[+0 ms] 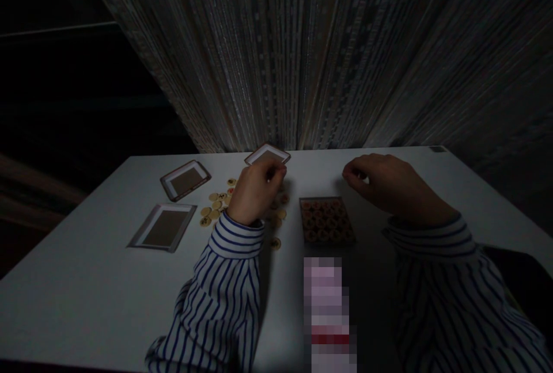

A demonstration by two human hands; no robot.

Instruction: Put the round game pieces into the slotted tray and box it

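My left hand (254, 191) is curled closed over a scatter of small round wooden discs (215, 205) on the white table (86, 281); its fingertips pinch something I cannot make out, just below a flat square tray (267, 155). My right hand (386, 183) hovers above the table to the right, fingers curled in, their contents hidden. Between the hands lies a brown square box (327, 221) filled with several round discs.
Two more shallow trays, one (185, 179) near the back left and one (163, 227) closer, lie left of the discs. A striped curtain (328, 50) hangs behind the table. A blurred pale patch (328, 309) sits at the near edge.
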